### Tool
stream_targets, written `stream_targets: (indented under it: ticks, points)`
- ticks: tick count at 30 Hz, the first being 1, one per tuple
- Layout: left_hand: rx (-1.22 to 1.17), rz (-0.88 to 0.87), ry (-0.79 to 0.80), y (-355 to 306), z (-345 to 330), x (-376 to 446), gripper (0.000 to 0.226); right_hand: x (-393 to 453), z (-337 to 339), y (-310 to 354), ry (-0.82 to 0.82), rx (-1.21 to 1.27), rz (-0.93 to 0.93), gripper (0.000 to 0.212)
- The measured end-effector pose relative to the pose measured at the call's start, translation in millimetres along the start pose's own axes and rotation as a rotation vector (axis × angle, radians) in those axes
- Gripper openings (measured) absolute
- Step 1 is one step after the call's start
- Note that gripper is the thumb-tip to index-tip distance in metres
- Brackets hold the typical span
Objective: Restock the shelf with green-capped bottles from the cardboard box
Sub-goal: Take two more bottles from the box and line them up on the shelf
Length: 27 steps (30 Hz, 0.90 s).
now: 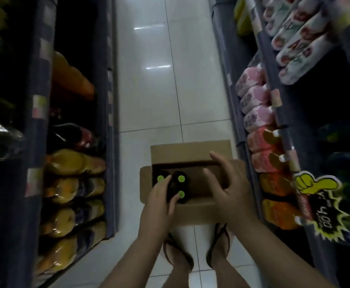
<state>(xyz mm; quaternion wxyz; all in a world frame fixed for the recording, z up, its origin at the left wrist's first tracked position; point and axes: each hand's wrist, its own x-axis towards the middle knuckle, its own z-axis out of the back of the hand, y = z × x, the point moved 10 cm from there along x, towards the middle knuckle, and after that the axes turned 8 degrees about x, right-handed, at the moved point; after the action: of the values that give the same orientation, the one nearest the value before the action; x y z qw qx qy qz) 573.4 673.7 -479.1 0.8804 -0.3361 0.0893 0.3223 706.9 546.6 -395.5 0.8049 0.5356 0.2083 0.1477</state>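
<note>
Open cardboard box [192,213] on the tiled aisle floor [149,90], three green-capped bottles [177,189] standing in its left end.

The left hand [159,201] reaches into the box, its grip closing narrowly around the dark bottles, fingers touching two of the caps; whether it fully holds one I cannot tell. The right hand [229,188] hovers over the box's empty right half, grip wide, fingers spread. Shelves flank the aisle: yellow packs [70,163] on the left, orange-filled bottles [273,183] on the right.
</note>
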Motion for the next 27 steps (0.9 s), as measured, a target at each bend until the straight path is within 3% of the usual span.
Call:
stream_targets:
  ticks: [8, 13, 22, 27]
  points:
    - [-0.056, 0.127, 0.047, 88, -124, 45, 0.052, 24, -68, -162, 0.127, -0.035, -0.069, 0.035]
    - [-0.045, 0.119, 0.094, 119, -182, 72, 0.053, 37, -106, -244, 0.177, -0.074, -0.11, 0.037]
    - [-0.255, 0.267, 0.15, 160, -265, 84, 0.074, 68, -174, -342, 0.36, -0.094, -0.191, 0.054]
    - [-0.19, 0.309, 0.097, 174, -276, 90, 0.078, 69, -196, -375, 0.466, -0.134, -0.172, 0.063]
